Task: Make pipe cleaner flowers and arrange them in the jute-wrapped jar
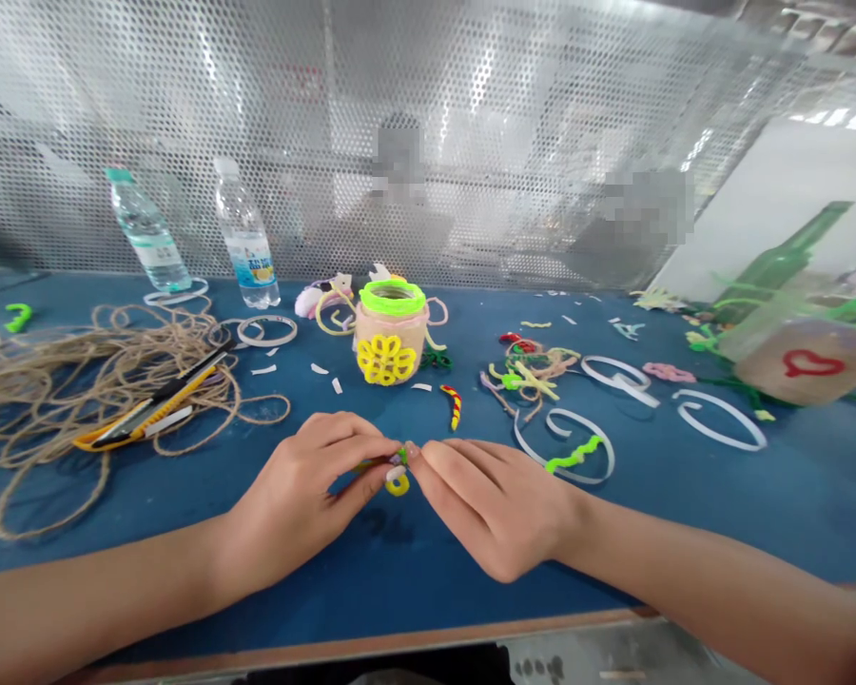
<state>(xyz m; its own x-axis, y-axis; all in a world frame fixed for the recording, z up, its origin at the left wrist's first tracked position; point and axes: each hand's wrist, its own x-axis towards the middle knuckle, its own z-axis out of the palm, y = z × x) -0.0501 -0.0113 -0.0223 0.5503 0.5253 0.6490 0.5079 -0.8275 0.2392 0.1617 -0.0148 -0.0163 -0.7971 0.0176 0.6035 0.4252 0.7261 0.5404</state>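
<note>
My left hand (320, 495) is closed in a pinch on a small yellow and green pipe cleaner piece (398, 485), whose yellow loop hangs below the fingertips. From the other side my right hand (496, 499) pinches the same piece at its green part; the fingertips of both hands nearly meet and hide much of it. Beyond the hands stands a jar (408, 342) wrapped in beige, with a bright green fuzzy rim and a yellow pipe cleaner flower (386, 360) on its front. A red and yellow twisted strip (452, 407) lies between jar and hands.
Tangled twine (64, 381) covers the table's left, with a yellow utility knife (153, 404) on it. Two water bottles (248, 252) stand behind. White tape loops (720, 423) and pipe cleaner scraps (532, 366) lie right, near a green glass bottle (777, 266) and a heart-marked container (806, 362).
</note>
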